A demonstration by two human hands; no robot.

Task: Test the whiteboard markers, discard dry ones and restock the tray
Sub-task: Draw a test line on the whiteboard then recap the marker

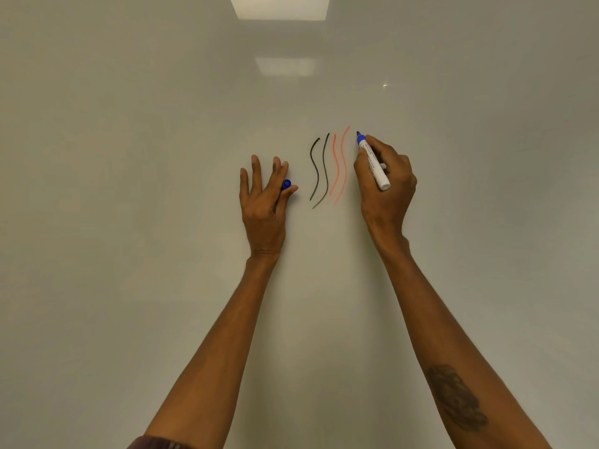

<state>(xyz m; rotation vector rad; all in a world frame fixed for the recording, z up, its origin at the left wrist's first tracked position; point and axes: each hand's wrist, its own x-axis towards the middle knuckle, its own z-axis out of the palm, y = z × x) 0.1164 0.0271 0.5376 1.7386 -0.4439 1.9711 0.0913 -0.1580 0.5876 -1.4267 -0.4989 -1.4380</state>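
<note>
Blue cap [286,184] mostly hiding behind left hand [264,202] fingers. Marker [372,162] barrel print too small to read; right hand [385,186] is covering its midsection. Both forearms running off bottom edge.

The white marker [372,163] with blue tip is uncapped, tilted, its tip at the whiteboard [129,157]; its blue cap [286,184] is apart, at the left.

Ceiling light reflections [279,6] on glossy wall
</note>
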